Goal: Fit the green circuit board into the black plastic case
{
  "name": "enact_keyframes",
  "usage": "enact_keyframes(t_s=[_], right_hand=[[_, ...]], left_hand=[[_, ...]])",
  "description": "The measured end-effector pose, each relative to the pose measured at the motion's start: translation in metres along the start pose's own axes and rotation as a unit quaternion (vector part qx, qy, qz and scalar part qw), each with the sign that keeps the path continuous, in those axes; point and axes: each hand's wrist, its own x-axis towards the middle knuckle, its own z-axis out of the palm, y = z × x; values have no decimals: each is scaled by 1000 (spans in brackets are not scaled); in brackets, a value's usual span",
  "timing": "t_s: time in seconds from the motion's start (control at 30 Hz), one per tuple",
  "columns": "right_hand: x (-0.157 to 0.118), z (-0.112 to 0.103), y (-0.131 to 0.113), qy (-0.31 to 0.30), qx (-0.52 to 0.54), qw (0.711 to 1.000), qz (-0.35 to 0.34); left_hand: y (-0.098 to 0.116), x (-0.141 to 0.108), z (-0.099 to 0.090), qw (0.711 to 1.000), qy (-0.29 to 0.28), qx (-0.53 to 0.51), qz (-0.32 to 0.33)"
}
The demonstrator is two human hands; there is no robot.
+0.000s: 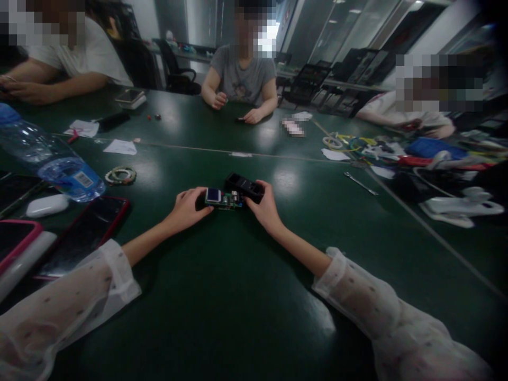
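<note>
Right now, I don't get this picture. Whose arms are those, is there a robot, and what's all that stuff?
No robot here! A person is wearing a camera on their head, looking forward and down, so you see their own two arms. The left hand holds a green circuit board with a small screen. The right hand holds a black case just behind it. On the dark green table, to the left, are a water bottle and a red-edged phone. To the right are a metal wrench and tangled cables. Other people sit around the table too.
</note>
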Motion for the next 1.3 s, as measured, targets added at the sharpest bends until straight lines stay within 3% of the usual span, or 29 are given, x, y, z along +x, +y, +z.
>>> enact_keyframes(t_s=[0.4,0.67,0.9,1.07,1.3], right_hand=[[0,0,0,20,8,1000,-9],[-6,-6,-25,63,55,996,-38],[-15,-10,-45,-13,55,993,-104],[-15,-9,-47,-67,64,988,-126],[-13,-7,-43,-93,51,983,-151]], left_hand=[[0,0,1,1000,11,-2,7],[0,0,1,1000,11,-9,5],[-2,0,1,1000,11,-6,8],[-5,3,5,1000,23,5,14],[-4,2,6,1000,25,14,5]])
